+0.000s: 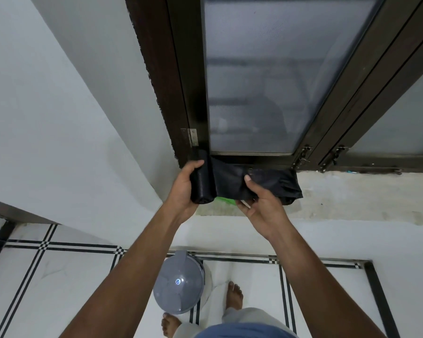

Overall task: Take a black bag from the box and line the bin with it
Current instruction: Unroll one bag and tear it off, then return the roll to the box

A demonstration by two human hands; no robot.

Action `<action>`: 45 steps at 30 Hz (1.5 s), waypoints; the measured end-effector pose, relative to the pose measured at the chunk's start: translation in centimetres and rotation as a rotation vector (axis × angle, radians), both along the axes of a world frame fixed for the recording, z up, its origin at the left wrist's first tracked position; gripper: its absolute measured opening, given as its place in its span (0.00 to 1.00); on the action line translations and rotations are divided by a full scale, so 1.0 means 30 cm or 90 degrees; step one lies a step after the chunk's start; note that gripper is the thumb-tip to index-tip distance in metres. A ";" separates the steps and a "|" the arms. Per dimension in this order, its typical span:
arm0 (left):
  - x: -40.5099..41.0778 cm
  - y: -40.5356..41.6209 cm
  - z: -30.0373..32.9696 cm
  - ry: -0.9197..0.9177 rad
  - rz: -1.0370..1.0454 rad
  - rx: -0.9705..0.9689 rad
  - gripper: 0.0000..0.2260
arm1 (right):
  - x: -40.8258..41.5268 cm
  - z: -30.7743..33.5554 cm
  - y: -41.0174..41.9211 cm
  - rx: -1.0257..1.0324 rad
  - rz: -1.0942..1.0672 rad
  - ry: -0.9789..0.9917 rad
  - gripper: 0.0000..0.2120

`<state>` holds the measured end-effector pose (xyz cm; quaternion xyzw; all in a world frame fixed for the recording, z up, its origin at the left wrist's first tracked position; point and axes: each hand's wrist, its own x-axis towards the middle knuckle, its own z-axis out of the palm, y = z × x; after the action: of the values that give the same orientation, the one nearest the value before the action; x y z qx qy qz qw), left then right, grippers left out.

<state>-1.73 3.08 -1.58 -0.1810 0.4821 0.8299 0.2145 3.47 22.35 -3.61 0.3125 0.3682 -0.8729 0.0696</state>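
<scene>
Your left hand (pixel 181 189) wraps closed around the roll (pixel 202 181) of black bags, thumb on top, fingers hidden underneath. Your right hand (pixel 259 206) pinches the unrolled bag (pixel 271 184) between thumb above and fingers below, so the sheet stretches flat between both hands. You hold it all raised in front of the sill (pixel 352 191), below the dark-framed window (pixel 254 81). The bin (pixel 178 284), grey lid shut, stands on the tiled floor (pixel 47 276) far below, just beside your feet.
</scene>
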 end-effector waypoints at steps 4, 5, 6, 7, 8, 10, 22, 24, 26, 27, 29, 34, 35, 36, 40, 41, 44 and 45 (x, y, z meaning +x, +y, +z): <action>-0.012 -0.012 0.005 0.004 -0.007 0.027 0.16 | -0.032 0.000 0.037 -0.010 -0.078 0.010 0.21; -0.009 -0.010 0.015 0.009 -0.022 0.015 0.16 | -0.031 -0.002 0.037 -0.014 -0.079 0.021 0.22; -0.007 -0.006 0.019 0.012 -0.035 0.009 0.16 | -0.025 -0.002 0.033 -0.019 -0.064 0.029 0.23; -0.005 -0.001 0.021 0.010 -0.040 0.000 0.16 | -0.017 0.000 0.025 -0.024 -0.031 0.031 0.24; -0.005 0.001 0.019 0.010 -0.037 -0.008 0.17 | -0.009 0.001 0.015 -0.023 0.009 0.030 0.25; -0.012 -0.001 0.015 0.006 -0.018 -0.007 0.18 | 0.003 -0.002 0.000 0.002 0.069 0.022 0.23; -0.031 -0.004 0.003 -0.003 0.003 -0.005 0.18 | 0.001 0.019 -0.010 0.013 0.057 0.032 0.11; -0.033 -0.005 0.004 0.023 -0.016 -0.020 0.19 | -0.008 0.011 -0.002 0.026 0.021 0.015 0.06; -0.033 -0.011 -0.008 0.053 -0.032 -0.056 0.20 | -0.017 0.003 0.015 0.033 -0.017 0.004 0.03; -0.033 -0.011 -0.010 0.058 -0.032 -0.071 0.20 | -0.020 -0.003 0.022 0.035 -0.027 0.001 0.03; -0.033 -0.008 -0.008 0.048 -0.032 -0.075 0.17 | -0.021 -0.015 0.027 0.040 -0.032 -0.003 0.05; -0.042 -0.009 -0.025 0.000 -0.010 -0.106 0.13 | 0.000 -0.036 0.021 0.080 0.001 -0.016 0.11; -0.044 -0.011 -0.026 -0.006 -0.014 -0.128 0.14 | 0.013 -0.033 0.023 0.093 0.035 -0.033 0.14; -0.043 -0.013 -0.026 -0.011 -0.019 -0.143 0.14 | 0.032 -0.019 0.028 0.111 0.098 -0.065 0.18; -0.045 -0.023 -0.017 -0.022 -0.035 -0.142 0.11 | 0.111 0.112 0.069 0.326 0.558 -0.158 0.35; -0.044 -0.027 -0.013 -0.022 -0.047 -0.136 0.12 | 0.113 0.146 0.080 0.404 0.590 -0.135 0.34; -0.039 -0.036 -0.006 -0.012 -0.084 -0.126 0.10 | 0.044 0.211 0.119 0.577 0.381 -0.033 0.26; -0.037 -0.034 -0.004 -0.010 -0.092 -0.121 0.11 | 0.004 0.215 0.135 0.601 0.296 0.012 0.23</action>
<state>-2.85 2.06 -1.69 -0.1721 0.5688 0.7613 0.2595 3.59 26.40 2.84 0.2121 0.7814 -0.5765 0.1099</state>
